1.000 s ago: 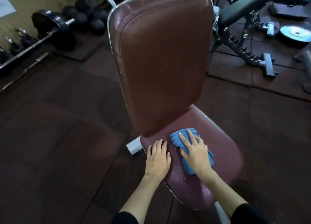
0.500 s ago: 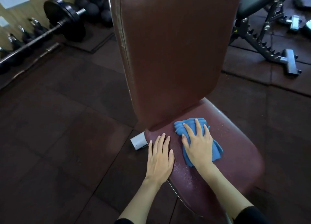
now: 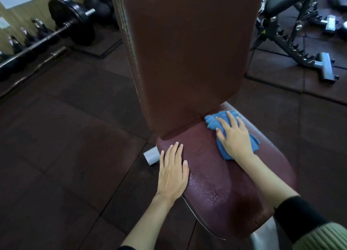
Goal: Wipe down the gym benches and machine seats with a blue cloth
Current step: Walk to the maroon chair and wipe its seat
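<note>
Your right grip [image 3: 234, 138], fingers spread flat, presses the blue cloth [image 3: 212, 123] beneath it at the seat [image 3: 216, 174] back; your left grip [image 3: 173, 171] rests flat, fingers straight, on the seat.

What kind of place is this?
Most likely a gym: a loaded barbell sits at the left, a black adjustable bench stands at the right, and the right hand presses a blue cloth on a padded maroon seat.

A crumpled blue cloth [image 3: 221, 129] is seen right of centre, pressed onto the maroon seat [image 3: 216, 174], beside the upright backrest [image 3: 187, 52].
</note>
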`<action>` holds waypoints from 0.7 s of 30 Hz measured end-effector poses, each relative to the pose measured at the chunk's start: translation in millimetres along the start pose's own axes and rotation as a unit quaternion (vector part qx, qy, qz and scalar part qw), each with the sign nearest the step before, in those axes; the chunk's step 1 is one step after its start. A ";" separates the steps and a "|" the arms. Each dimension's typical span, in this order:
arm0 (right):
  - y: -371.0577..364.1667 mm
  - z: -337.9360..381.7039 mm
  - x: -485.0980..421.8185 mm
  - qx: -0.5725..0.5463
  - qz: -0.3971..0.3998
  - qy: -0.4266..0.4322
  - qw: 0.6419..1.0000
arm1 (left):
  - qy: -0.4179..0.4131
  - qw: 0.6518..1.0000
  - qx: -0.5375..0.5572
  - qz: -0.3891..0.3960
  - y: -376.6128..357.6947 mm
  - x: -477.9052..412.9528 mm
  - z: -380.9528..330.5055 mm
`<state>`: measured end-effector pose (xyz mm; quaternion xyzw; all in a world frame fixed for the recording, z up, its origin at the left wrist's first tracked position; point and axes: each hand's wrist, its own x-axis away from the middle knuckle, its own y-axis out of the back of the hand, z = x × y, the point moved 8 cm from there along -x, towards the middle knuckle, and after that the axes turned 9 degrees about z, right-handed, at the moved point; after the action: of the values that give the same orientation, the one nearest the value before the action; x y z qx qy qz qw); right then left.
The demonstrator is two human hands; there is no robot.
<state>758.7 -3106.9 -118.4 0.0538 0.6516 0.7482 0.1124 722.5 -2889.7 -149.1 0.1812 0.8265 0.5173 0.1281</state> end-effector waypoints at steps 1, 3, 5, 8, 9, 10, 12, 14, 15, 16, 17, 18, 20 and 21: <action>0.8 0.2 -8.9 -0.004 0.004 -0.018 1.000 | -0.001 1.000 0.006 -0.006 0.6 0.5 0.4; -0.5 3.2 -22.0 -0.023 0.014 -0.054 0.998 | -0.004 1.000 0.022 -0.018 2.9 1.6 1.0; -3.1 12.9 -27.0 -0.026 0.014 -0.067 0.997 | -0.002 0.999 0.041 -0.030 5.4 2.5 2.5; -22.4 46.1 -20.4 -0.010 0.054 0.008 0.998 | 0.019 0.997 0.056 -0.045 7.2 2.5 7.9; -32.0 59.9 -14.6 -0.001 0.090 0.047 0.995 | 0.031 0.997 0.053 -0.049 6.9 2.2 10.3; -39.3 71.0 -7.3 0.012 0.113 0.087 0.990 | 0.043 0.996 0.052 -0.050 6.2 2.4 12.7; -37.3 78.4 4.7 0.019 0.121 0.154 0.981 | 0.061 0.995 0.057 -0.046 4.8 3.6 15.0; -20.5 68.6 6.7 0.001 0.100 0.181 0.978 | 0.063 0.995 0.059 -0.042 4.8 2.9 13.6; -15.2 59.8 4.7 -0.002 0.100 0.177 0.979 | 0.062 0.996 0.058 -0.041 4.8 2.6 13.2; -10.9 49.7 0.1 0.002 0.100 0.165 0.981 | 0.062 0.996 0.057 -0.040 5.1 2.4 13.1; -8.8 39.0 -6.0 0.003 0.103 0.142 0.985 | 0.064 0.995 0.058 -0.040 5.4 2.3 13.1; -8.3 28.5 -11.5 -0.002 0.103 0.111 0.988 | 0.065 0.995 0.060 -0.037 5.3 2.7 12.9; -8.8 15.3 -17.6 -0.012 0.105 0.046 0.993 | 0.065 0.996 0.059 -0.032 5.0 3.5 12.9; -8.9 13.7 -18.8 -0.009 0.096 0.024 0.995 | 0.066 0.996 0.056 -0.031 5.1 3.4 12.7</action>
<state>780.9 -3097.1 -124.0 0.0971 0.6393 0.7624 0.0246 725.4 -2875.9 -150.1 0.1281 0.8659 0.4770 0.0790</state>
